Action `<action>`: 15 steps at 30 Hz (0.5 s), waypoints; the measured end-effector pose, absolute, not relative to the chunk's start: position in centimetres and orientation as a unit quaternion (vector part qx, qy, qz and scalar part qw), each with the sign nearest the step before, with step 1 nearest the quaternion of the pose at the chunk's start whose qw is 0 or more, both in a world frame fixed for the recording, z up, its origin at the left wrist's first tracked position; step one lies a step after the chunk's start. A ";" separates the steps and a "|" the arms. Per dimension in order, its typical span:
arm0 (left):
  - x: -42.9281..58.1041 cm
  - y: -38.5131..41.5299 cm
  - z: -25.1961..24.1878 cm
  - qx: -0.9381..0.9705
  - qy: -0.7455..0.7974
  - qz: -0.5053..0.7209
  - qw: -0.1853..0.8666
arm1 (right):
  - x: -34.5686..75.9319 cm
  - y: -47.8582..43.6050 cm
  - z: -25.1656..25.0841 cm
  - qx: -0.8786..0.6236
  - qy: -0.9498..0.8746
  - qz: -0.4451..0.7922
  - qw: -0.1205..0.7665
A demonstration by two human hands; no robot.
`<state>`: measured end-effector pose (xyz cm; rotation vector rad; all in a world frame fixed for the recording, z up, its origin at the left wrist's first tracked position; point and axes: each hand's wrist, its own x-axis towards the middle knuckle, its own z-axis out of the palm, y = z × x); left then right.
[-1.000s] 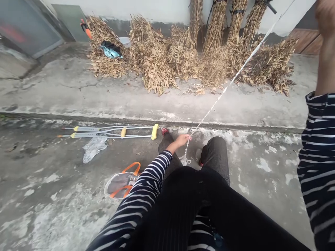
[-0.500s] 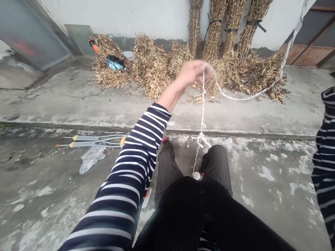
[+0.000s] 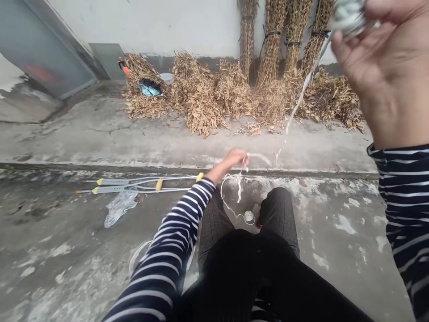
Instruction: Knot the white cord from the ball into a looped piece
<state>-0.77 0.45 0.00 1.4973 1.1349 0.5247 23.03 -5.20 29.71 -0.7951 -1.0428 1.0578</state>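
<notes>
My right hand [image 3: 392, 71] is raised large at the upper right, its fingers closed round a ball of white yarn [image 3: 348, 19], partly cut off by the top edge. A strand of yarn [image 3: 303, 89] slants down from this ball toward my left hand [image 3: 236, 158], blurring partway. Over the ground before my knees, that hand pinches the white yarn. Below it dangles a short knotted length [image 3: 239, 188] and a loose loop. The loop's lower end runs to a second small yarn ball [image 3: 249, 217] on the concrete between my feet.
Grey crutches [image 3: 134, 183] and a clear plastic bag [image 3: 119, 205] lie to the left. Beyond a low concrete step [image 3: 100, 147], dried stalks [image 3: 199, 98] are heaped along the white wall. Tied bundles [image 3: 273, 40] lean there. A blue and black cloth [image 3: 150, 88] rests on the stalks.
My right hand has come into view at the upper right with the yarn ball. My left hand has dropped toward my knees, and the yarn below it has gone slack into a loop.
</notes>
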 end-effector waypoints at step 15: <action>0.6 0.0 0.3 0.597 0.397 0.503 0.483 | 15.6 -4.9 20.0 -0.469 -0.441 0.580 0.499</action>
